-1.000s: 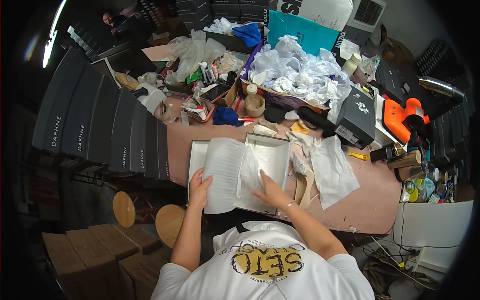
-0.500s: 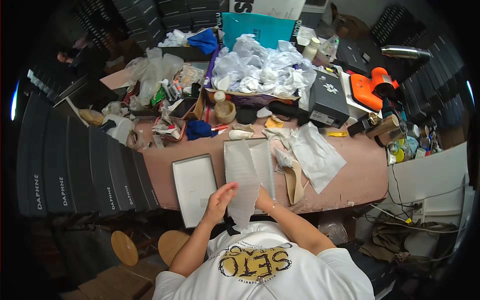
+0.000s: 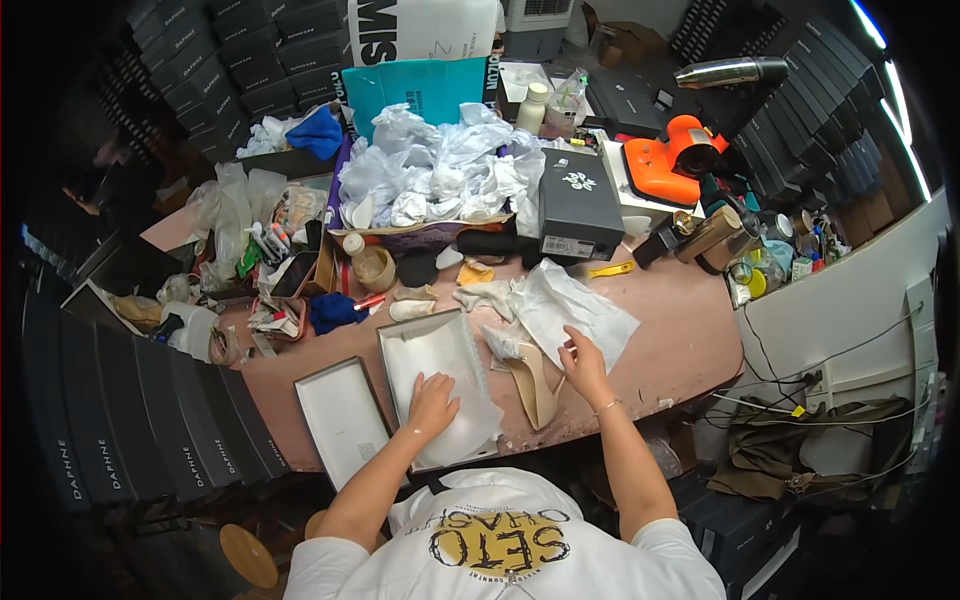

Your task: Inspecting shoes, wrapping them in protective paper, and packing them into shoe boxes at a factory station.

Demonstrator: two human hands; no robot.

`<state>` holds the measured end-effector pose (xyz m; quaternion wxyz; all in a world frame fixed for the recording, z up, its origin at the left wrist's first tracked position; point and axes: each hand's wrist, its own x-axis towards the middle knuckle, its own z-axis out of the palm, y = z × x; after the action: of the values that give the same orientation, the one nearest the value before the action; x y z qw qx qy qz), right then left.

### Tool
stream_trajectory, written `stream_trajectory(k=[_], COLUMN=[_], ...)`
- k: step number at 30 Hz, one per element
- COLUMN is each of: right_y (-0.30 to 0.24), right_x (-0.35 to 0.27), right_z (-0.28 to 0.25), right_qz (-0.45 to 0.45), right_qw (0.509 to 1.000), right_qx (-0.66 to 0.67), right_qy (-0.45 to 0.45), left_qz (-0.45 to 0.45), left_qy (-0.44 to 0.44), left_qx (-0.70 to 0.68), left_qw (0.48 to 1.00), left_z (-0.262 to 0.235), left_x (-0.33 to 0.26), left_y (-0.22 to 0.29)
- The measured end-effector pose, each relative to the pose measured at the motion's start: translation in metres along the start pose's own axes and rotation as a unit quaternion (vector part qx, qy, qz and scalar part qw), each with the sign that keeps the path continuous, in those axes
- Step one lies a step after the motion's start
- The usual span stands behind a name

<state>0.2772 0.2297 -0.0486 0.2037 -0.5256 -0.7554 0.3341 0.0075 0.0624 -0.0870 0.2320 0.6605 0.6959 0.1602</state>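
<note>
An open white shoe box (image 3: 404, 345) lies on the pinkish table (image 3: 680, 330) in front of me, lined with white tissue paper (image 3: 462, 415). My left hand (image 3: 433, 400) presses flat on that tissue inside the box. The box lid (image 3: 340, 415) lies to its left. A beige high-heeled shoe (image 3: 532, 380) rests on the table right of the box. My right hand (image 3: 582, 362) pinches the edge of a loose white paper sheet (image 3: 575, 305) beside the shoe.
A heap of crumpled white paper (image 3: 440, 175) fills a box at the back. A black shoe box (image 3: 577, 205), an orange tool (image 3: 670, 160), tape rolls and small clutter crowd the table's far side. Stacks of dark boxes (image 3: 110, 430) stand to the left.
The tissue sheet I held up now lies in the box under my left hand. My right hand has moved right to the loose paper beside the shoe.
</note>
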Motion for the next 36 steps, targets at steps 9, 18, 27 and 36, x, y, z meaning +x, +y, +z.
stream_trajectory(k=[9,18,27,36], right_y=[0.026,-0.159,-0.081,-0.006], right_x=[0.124,0.004,-0.051,-0.092], right_z=[0.075,0.007,0.003,0.027], right_qz=[-0.070,-0.515,-0.149,-0.059], right_qw=[0.977,0.837,0.983,0.990], right_qx=[-0.190,0.058,-0.066,0.057], right_qy=[-0.070,-0.177,-0.078,-0.118], left_qz=[-0.030,0.113,-0.190,-0.130], left_qy=[0.147,0.164,0.276,0.257], left_qx=[-0.254,0.115,-0.159,-0.261], left_qw=[0.955,0.973,0.928,0.921], left_z=[-0.054,-0.166,-0.119,-0.113], left_x=[0.003,0.031,-0.068,-0.032], left_y=[0.067,0.073,-0.034,-0.016])
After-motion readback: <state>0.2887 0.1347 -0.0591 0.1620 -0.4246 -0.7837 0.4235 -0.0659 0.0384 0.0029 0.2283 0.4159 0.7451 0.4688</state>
